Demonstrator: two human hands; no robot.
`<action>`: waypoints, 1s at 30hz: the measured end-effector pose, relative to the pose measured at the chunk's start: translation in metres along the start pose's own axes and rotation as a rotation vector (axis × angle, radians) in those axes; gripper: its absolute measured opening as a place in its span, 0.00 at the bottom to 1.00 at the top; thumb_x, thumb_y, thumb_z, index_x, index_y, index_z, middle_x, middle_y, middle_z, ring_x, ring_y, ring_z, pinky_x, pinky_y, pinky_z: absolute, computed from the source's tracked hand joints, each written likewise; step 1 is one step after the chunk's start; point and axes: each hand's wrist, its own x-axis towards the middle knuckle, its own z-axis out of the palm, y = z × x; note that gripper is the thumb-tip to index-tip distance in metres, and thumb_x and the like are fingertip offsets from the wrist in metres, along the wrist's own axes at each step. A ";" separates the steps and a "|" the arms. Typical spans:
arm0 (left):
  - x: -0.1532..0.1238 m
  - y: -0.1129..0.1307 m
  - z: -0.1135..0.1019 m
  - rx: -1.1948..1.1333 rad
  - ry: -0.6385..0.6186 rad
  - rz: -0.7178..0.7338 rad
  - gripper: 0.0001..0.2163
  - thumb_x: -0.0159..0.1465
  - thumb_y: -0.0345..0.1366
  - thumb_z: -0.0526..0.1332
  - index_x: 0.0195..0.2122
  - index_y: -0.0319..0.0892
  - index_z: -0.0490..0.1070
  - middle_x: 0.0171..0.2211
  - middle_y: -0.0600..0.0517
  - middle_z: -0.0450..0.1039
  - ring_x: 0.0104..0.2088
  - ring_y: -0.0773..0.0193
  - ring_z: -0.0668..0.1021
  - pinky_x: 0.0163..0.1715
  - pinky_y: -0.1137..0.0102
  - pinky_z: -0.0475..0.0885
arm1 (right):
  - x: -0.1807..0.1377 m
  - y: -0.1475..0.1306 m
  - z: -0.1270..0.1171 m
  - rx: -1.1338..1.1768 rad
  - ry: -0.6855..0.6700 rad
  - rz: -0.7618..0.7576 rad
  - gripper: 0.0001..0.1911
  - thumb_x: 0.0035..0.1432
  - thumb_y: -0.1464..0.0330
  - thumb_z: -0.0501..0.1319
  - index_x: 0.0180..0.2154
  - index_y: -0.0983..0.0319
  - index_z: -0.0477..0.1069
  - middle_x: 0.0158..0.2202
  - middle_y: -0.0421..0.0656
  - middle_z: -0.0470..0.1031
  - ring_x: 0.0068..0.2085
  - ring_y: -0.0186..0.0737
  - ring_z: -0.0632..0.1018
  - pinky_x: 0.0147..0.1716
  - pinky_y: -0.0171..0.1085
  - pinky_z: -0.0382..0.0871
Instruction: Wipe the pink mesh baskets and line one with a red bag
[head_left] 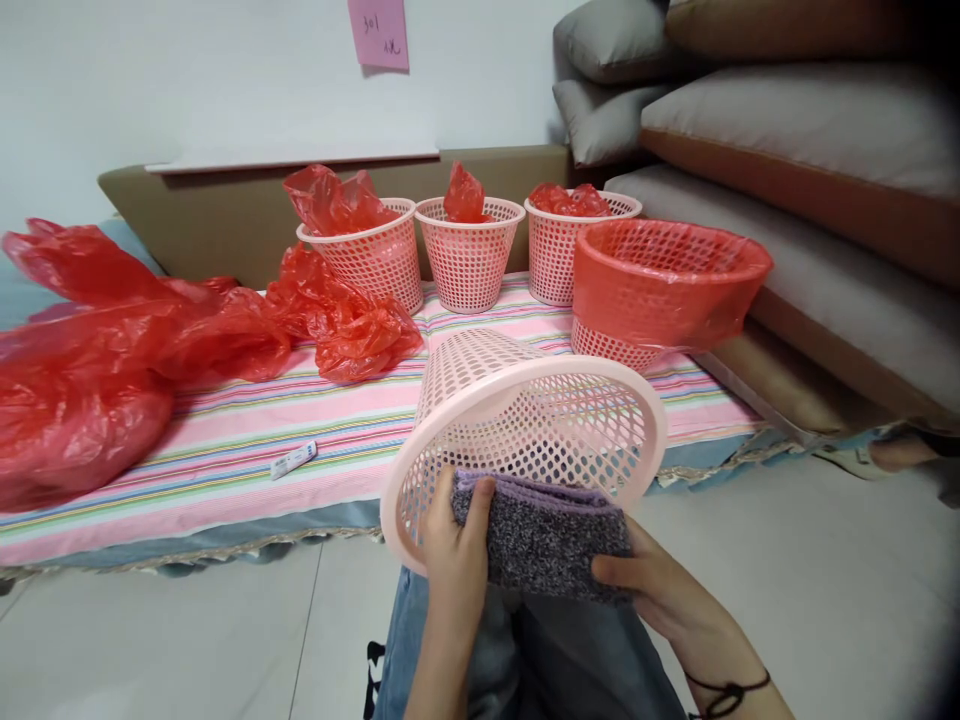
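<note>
A pink plastic mesh basket [525, 410] lies tilted on its side over my lap, its open mouth facing me. A folded grey and purple cloth [544, 535] rests on the basket's lower rim. My left hand [454, 565] grips the rim, thumb pressed onto the cloth's left end. My right hand [652, 590] holds the cloth's right end, fingers curled under it.
On the striped mat [247, 440] stand three pink baskets [469, 250] with red bags stuffed in, and one basket lined with a red bag [664, 285]. Loose red bags [112, 350] lie at left. A small white tube [294, 459] lies near the mat's edge. Cushions [795, 130] stack at right.
</note>
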 end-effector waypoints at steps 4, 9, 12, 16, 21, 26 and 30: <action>-0.013 0.002 0.002 0.018 0.079 0.138 0.11 0.70 0.42 0.55 0.36 0.44 0.73 0.32 0.53 0.77 0.35 0.61 0.78 0.36 0.69 0.69 | 0.004 0.013 -0.003 0.053 0.191 -0.023 0.31 0.32 0.58 0.79 0.43 0.57 0.80 0.45 0.50 0.82 0.47 0.59 0.81 0.49 0.57 0.74; -0.033 -0.005 -0.009 0.142 0.314 0.537 0.13 0.68 0.29 0.55 0.50 0.49 0.73 0.45 0.50 0.78 0.47 0.58 0.78 0.49 0.61 0.71 | 0.012 0.015 -0.018 0.050 0.292 -0.106 0.28 0.41 0.56 0.76 0.45 0.57 0.79 0.46 0.49 0.82 0.46 0.59 0.82 0.48 0.57 0.76; -0.025 -0.014 -0.027 0.312 0.690 0.645 0.15 0.62 0.29 0.64 0.49 0.50 0.73 0.41 0.49 0.75 0.44 0.56 0.77 0.51 0.58 0.70 | 0.018 0.008 -0.017 -0.026 0.300 -0.183 0.26 0.45 0.57 0.75 0.46 0.58 0.79 0.48 0.48 0.81 0.50 0.57 0.80 0.52 0.55 0.74; -0.001 -0.030 -0.049 0.339 0.598 0.433 0.31 0.56 0.35 0.70 0.61 0.46 0.63 0.56 0.41 0.66 0.56 0.50 0.70 0.51 0.56 0.71 | 0.037 0.000 -0.005 -0.131 0.312 -0.296 0.25 0.45 0.58 0.75 0.46 0.59 0.79 0.49 0.46 0.81 0.52 0.54 0.79 0.57 0.54 0.70; 0.010 -0.036 -0.042 0.111 0.396 0.353 0.32 0.62 0.33 0.66 0.66 0.51 0.56 0.71 0.42 0.47 0.69 0.50 0.59 0.60 0.58 0.67 | 0.080 -0.007 0.013 -0.410 0.377 -0.515 0.23 0.51 0.57 0.70 0.46 0.63 0.78 0.46 0.48 0.82 0.49 0.53 0.80 0.56 0.55 0.70; 0.010 -0.030 -0.034 0.013 0.283 0.267 0.19 0.67 0.34 0.59 0.60 0.49 0.67 0.60 0.47 0.70 0.59 0.56 0.74 0.58 0.63 0.69 | 0.124 -0.005 0.029 -0.946 0.207 -0.721 0.22 0.60 0.65 0.61 0.55 0.63 0.74 0.57 0.50 0.75 0.59 0.49 0.74 0.62 0.49 0.63; 0.014 -0.030 -0.038 0.022 0.206 0.213 0.15 0.67 0.36 0.59 0.55 0.46 0.72 0.51 0.48 0.78 0.52 0.56 0.79 0.54 0.63 0.73 | 0.139 0.007 0.035 -1.406 -0.122 -0.489 0.28 0.56 0.57 0.67 0.55 0.63 0.74 0.59 0.53 0.73 0.62 0.56 0.70 0.62 0.50 0.61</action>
